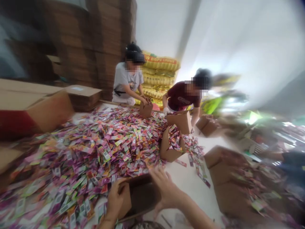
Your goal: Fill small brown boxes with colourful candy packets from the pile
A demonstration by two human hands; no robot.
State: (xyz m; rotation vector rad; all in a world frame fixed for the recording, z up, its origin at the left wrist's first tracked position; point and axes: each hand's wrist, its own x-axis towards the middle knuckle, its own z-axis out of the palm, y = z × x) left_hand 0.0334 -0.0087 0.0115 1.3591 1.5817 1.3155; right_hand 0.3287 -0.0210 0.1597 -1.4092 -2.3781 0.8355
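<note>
My left hand point(116, 198) grips the left edge of a small open brown cardboard box point(143, 197) near the bottom of the view. My right hand point(166, 187) rests on the box's right rim, fingers stretched toward a big heap of colourful sachets point(95, 152) that covers the white table point(190, 181). The box's dark inside faces me and I cannot see anything in it.
Another small box point(170, 144) holding sachets stands in the heap. Two people across the table handle boxes point(145, 108) point(181, 121). Large cartons point(30, 105) sit at left, blurred boxes point(228, 178) at right. Stacked cardboard and yellow sacks point(159, 76) stand behind.
</note>
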